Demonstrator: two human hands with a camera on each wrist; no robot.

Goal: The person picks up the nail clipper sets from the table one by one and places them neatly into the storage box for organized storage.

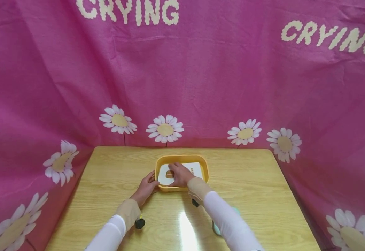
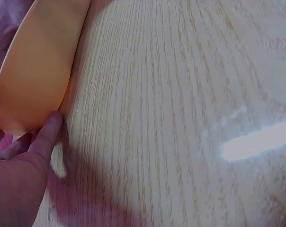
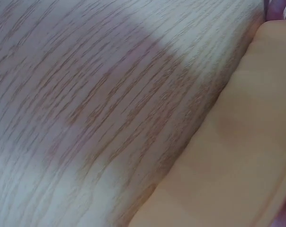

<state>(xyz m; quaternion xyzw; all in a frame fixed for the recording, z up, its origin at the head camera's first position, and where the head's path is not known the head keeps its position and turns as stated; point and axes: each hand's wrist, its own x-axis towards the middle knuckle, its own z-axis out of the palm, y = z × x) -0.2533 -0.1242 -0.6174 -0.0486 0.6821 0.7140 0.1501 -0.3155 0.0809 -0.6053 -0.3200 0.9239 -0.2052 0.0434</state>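
A shallow yellow bin [image 1: 181, 157] with rounded corners stands near the table's far edge. At its left end my left hand [image 1: 146, 188] touches the outside wall, thumb by the near corner. Seen from the left wrist, outstretched fingers [image 2: 49, 130] rest against the orange-looking wall [image 2: 39, 71]. Inside the bin lies a white flat item [image 1: 163, 174] with a brown rounded mark and brown lettering on its right part. My right hand [image 1: 180, 175] reaches in and grips it across its width, hiding the middle, so whether it is one piece or two I cannot tell.
A light wooden table [image 1: 251, 181] carries the bin. Partly under the right sleeve [image 1: 229, 219] sits a pale teal object [image 1: 216, 228]. Small black devices [image 1: 140, 223] hang at both wrists. Pink cloth [image 1: 201, 76] with daisies rises behind and beside the table.
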